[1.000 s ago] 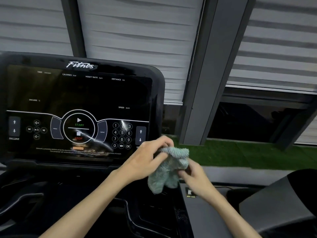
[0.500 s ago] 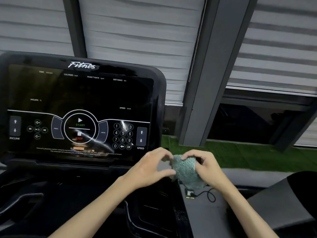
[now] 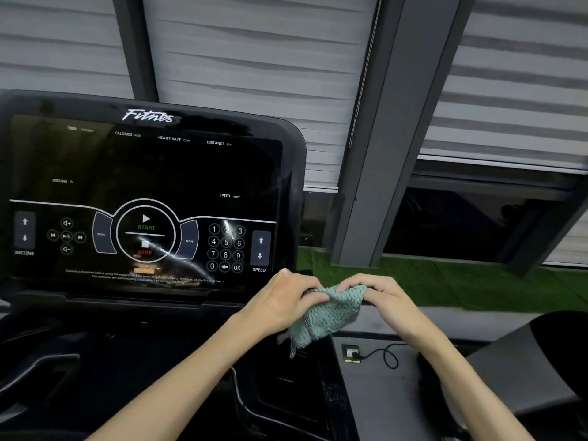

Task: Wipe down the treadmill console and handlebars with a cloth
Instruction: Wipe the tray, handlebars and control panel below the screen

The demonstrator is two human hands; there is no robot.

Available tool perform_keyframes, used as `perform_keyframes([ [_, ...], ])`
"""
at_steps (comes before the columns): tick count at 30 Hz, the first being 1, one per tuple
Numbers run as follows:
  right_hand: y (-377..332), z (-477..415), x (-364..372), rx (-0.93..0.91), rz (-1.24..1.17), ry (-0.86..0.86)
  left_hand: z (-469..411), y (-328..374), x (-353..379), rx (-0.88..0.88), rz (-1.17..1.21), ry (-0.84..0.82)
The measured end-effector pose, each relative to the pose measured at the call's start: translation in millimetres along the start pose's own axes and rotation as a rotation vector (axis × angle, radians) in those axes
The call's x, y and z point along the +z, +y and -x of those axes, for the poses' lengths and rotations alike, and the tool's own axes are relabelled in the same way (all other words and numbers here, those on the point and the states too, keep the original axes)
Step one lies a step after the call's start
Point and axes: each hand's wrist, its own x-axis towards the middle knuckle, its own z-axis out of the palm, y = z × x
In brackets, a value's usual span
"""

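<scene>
Currently both grips pinch the teal nubby microfibre cloth (image 3: 331, 316) along its top edge; rest hangs down.
Target glossy black treadmill console (image 3: 143, 173) lies up-left of cloth; left hand (image 3: 280, 308) nearer it than right hand (image 3: 391, 302).

Dim, grainy overall. Glare streaks cross the console (image 3: 159, 173) at its lower right; below the console nearly black. Wide-angle bending at frame edges, slight softness throughout.

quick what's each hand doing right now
Left hand: closed, pinching the left side of the cloth.
Right hand: closed, pinching the cloth's upper right edge.
</scene>
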Motion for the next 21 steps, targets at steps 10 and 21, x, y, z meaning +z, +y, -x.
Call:
perform_keyframes([
  [10,2,0,6,0.150,-0.268,0.087,-3,7,-12,-0.117,0.216,0.172],
  [21,-7,11,29,0.165,-0.366,-0.044,2,10,-18,-0.228,0.373,-0.038],
])
